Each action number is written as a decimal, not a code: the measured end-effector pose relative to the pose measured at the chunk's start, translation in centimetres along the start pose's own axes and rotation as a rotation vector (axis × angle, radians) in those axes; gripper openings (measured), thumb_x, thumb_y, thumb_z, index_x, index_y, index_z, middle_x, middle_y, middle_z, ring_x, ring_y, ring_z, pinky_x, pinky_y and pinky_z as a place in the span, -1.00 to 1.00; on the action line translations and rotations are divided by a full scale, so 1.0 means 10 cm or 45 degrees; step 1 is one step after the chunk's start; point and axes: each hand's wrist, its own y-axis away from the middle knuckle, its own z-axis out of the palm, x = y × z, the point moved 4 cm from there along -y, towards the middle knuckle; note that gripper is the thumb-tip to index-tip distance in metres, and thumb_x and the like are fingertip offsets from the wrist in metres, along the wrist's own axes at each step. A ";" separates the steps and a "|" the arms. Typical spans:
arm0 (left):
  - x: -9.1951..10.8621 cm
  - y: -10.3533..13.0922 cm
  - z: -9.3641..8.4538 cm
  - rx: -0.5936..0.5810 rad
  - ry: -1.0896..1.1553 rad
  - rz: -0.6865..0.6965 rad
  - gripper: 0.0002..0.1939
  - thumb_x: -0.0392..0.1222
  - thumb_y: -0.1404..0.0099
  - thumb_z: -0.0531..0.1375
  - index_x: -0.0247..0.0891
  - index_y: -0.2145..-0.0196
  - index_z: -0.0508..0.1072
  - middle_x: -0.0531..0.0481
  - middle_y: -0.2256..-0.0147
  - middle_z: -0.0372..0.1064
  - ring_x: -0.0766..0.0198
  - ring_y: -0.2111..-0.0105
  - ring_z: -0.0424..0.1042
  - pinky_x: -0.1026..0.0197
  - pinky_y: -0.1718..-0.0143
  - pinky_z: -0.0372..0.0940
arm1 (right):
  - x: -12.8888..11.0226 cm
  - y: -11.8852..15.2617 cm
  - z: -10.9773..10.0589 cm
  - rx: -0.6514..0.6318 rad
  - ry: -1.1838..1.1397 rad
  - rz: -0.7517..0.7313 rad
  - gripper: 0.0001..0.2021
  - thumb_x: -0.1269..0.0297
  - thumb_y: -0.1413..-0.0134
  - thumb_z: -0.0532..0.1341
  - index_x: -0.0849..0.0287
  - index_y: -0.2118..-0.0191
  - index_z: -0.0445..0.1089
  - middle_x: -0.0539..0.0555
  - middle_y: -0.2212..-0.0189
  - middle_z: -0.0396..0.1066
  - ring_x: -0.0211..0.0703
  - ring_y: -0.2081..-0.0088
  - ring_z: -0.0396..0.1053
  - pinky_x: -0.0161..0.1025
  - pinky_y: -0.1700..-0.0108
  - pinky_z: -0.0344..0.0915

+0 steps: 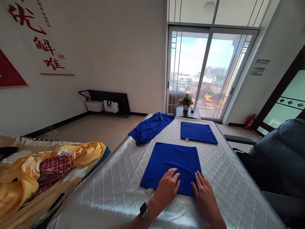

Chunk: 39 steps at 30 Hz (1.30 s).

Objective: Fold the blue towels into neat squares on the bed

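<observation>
A flat, square blue cloth (175, 160) lies spread on the silver quilted cover (114, 187) in front of me, with a small white label at its near left corner. My left hand (168, 184) rests on its near part, fingers spread and slightly bent. On the near right corner lies my right hand (203, 188), fingers stretched along the edge. Both hands are open. Beyond to the right is a second flat blue cloth (199, 132), also labelled. A crumpled blue cloth (151, 128) lies at the far left of the quilted surface.
On the left, yellow fabric and a red plaid piece (56, 166) lie on a patterned bed. A dark armchair (281, 156) stands at the right. A potted plant (186, 101) sits on a small table before the sliding glass door (209, 70). A black rack (107, 98) is by the wall.
</observation>
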 end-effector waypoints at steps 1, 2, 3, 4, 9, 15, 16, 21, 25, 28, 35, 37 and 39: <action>0.15 -0.13 0.12 -0.047 0.025 0.087 -0.60 -0.13 -0.45 0.08 -0.17 -0.18 0.43 -0.12 -0.25 0.32 0.05 -0.25 0.29 -0.01 -0.26 0.25 | -0.01 -0.01 0.06 -0.069 0.028 -0.006 -0.41 0.02 -0.38 -0.11 0.24 -0.33 0.25 0.21 -0.37 0.12 0.13 -0.40 0.02 0.12 -0.37 0.04; 0.28 -0.23 0.24 -0.086 0.046 0.173 -0.55 -0.06 -0.47 0.06 -0.19 -0.24 0.36 -0.14 -0.30 0.25 0.04 -0.31 0.21 -0.03 -0.30 0.19 | -0.01 -0.01 0.12 -0.129 0.049 -0.016 -0.42 0.06 -0.38 -0.11 0.22 -0.35 0.22 0.19 -0.40 0.05 0.13 -0.42 -0.07 0.13 -0.39 -0.02; 0.38 -0.32 0.36 -0.112 0.062 0.245 -0.50 -0.01 -0.49 0.04 -0.21 -0.29 0.30 -0.15 -0.34 0.18 0.03 -0.35 0.14 -0.05 -0.33 0.13 | -0.01 0.01 0.16 -0.174 0.064 -0.027 -0.43 0.11 -0.38 -0.12 0.21 -0.37 0.19 0.17 -0.42 0.00 0.11 -0.44 -0.13 0.14 -0.40 -0.06; 0.44 -0.37 0.47 -0.125 0.073 0.294 -0.46 0.03 -0.50 0.01 -0.21 -0.33 0.24 -0.16 -0.36 0.13 0.02 -0.37 0.08 -0.08 -0.34 0.09 | 0.00 0.03 0.20 -0.207 0.076 -0.040 -0.44 0.15 -0.37 -0.12 0.19 -0.38 0.17 0.16 -0.42 -0.04 0.08 -0.45 -0.17 0.13 -0.41 -0.10; 0.36 -0.39 0.77 -0.150 0.056 0.267 -0.41 0.10 -0.52 -0.04 -0.14 -0.39 0.13 -0.14 -0.38 0.07 0.01 -0.39 0.02 -0.15 -0.35 0.03 | 0.01 0.09 0.21 -0.268 0.118 -0.045 -0.44 0.24 -0.36 -0.13 0.16 -0.40 0.10 0.13 -0.44 -0.14 0.01 -0.46 -0.27 0.10 -0.43 -0.17; -0.21 -0.14 0.52 -0.216 -0.099 0.057 -0.34 0.23 -0.50 -0.14 -0.12 -0.40 0.10 -0.10 -0.40 0.02 -0.01 -0.39 0.01 -0.18 -0.35 0.03 | -0.05 0.06 0.12 -0.219 0.113 0.053 -0.38 0.04 -0.39 -0.17 0.23 -0.43 0.00 0.13 -0.44 -0.18 0.00 -0.45 -0.20 0.11 -0.42 -0.14; -0.35 -0.07 0.45 -0.214 -0.135 -0.001 -0.33 0.25 -0.50 -0.13 -0.12 -0.40 0.09 -0.10 -0.40 0.01 -0.02 -0.39 0.01 -0.19 -0.35 0.02 | -0.05 0.06 0.12 -0.221 0.117 0.057 -0.37 0.03 -0.39 -0.18 0.26 -0.43 -0.01 0.13 -0.44 -0.19 0.00 -0.45 -0.20 0.10 -0.43 -0.14; -1.12 0.40 0.14 -0.151 -0.303 -0.301 -0.30 0.26 -0.48 -0.11 -0.14 -0.41 0.06 -0.11 -0.42 -0.07 -0.03 -0.42 -0.07 -0.19 -0.37 -0.05 | -0.03 0.06 0.16 -0.228 0.145 0.063 -0.33 0.01 -0.39 -0.21 0.33 -0.43 -0.03 0.14 -0.44 -0.22 -0.01 -0.45 -0.22 0.09 -0.43 -0.15; -1.45 0.69 0.03 -0.085 -0.312 -0.378 -0.28 0.25 -0.48 -0.12 -0.17 -0.42 0.00 -0.15 -0.43 -0.09 0.00 -0.41 -0.06 -0.16 -0.36 0.00 | -0.01 0.08 0.20 -0.200 0.121 0.046 -0.34 -0.02 -0.39 -0.21 0.26 -0.43 0.01 0.13 -0.44 -0.19 -0.02 -0.45 -0.21 0.10 -0.43 -0.17; -1.47 0.75 0.02 -0.063 -0.300 -0.386 -0.26 0.26 -0.48 -0.12 -0.22 -0.43 -0.02 -0.19 -0.43 -0.09 0.02 -0.40 -0.02 -0.14 -0.37 -0.02 | 0.01 0.09 0.21 -0.236 0.144 0.066 -0.32 -0.02 -0.38 -0.21 0.31 -0.43 -0.02 0.15 -0.45 -0.20 -0.02 -0.45 -0.23 0.08 -0.43 -0.17; -1.36 0.71 -0.02 -0.049 -0.305 -0.392 -0.24 0.26 -0.49 -0.13 -0.28 -0.42 0.01 -0.19 -0.42 -0.07 0.05 -0.41 -0.03 -0.10 -0.38 0.00 | 0.00 -0.24 0.04 -0.437 0.277 0.076 -0.31 -0.02 -0.37 -0.20 0.32 -0.45 -0.11 0.11 -0.45 -0.24 -0.04 -0.46 -0.27 0.04 -0.44 -0.25; -1.36 0.71 -0.02 -0.044 -0.307 -0.391 -0.24 0.27 -0.48 -0.12 -0.28 -0.42 0.02 -0.18 -0.42 -0.07 0.05 -0.40 -0.02 -0.10 -0.38 0.00 | -0.02 -0.44 -0.01 -0.415 0.287 0.063 -0.31 -0.03 -0.39 -0.24 0.30 -0.46 -0.16 0.08 -0.46 -0.27 -0.08 -0.46 -0.30 0.02 -0.45 -0.29; -1.38 0.73 -0.01 -0.031 -0.311 -0.387 -0.23 0.27 -0.48 -0.11 -0.28 -0.42 0.02 -0.17 -0.42 -0.06 0.05 -0.40 -0.01 -0.10 -0.38 0.00 | -0.03 -0.61 0.01 -0.392 0.297 0.068 -0.31 -0.04 -0.40 -0.27 0.30 -0.46 -0.20 0.07 -0.47 -0.30 -0.10 -0.47 -0.32 -0.01 -0.45 -0.31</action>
